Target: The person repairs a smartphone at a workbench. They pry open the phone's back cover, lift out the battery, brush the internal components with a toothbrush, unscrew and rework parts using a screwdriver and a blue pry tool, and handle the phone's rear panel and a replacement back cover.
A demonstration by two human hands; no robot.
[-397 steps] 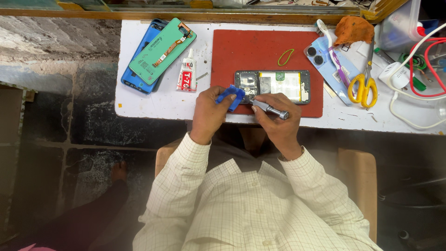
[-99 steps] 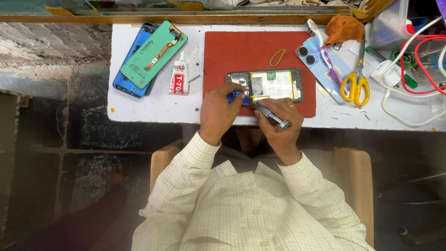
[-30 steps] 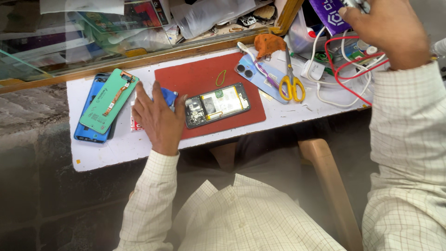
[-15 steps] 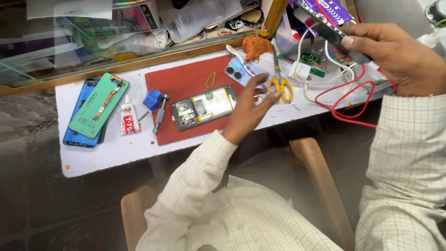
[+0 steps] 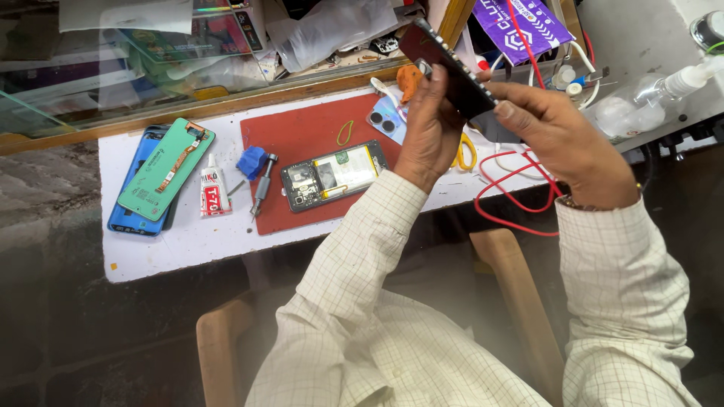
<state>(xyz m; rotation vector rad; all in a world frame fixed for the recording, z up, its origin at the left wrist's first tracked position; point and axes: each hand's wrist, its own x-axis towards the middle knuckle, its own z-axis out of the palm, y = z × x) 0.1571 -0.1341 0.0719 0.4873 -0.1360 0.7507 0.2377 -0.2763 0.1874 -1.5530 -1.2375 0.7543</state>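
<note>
Phone display panel (image 5: 452, 71), dark and thin, is held tilted in the air above the right part of the bench, clamped between both hands: the left hand (image 5: 428, 128) grips its near-left edge, the right hand (image 5: 562, 136) pinches its right end. Nearest the viewer are cream checked sleeves and a wooden chair (image 5: 226, 339). Beyond them the white worktop (image 5: 173, 249) carries a red mat (image 5: 302, 136) with an opened phone (image 5: 334, 175) lying flat on it. Just left lie a screwdriver (image 5: 263, 183) and a blue cap (image 5: 252, 162), then a small glue tube (image 5: 213, 193), then a green back cover (image 5: 167, 168) stacked on a blue phone (image 5: 130, 215). Yellow-handled scissors (image 5: 464, 154) and red wires (image 5: 513, 192) lie right. Farther off runs a glass-topped wooden counter edge (image 5: 226, 105).
</note>
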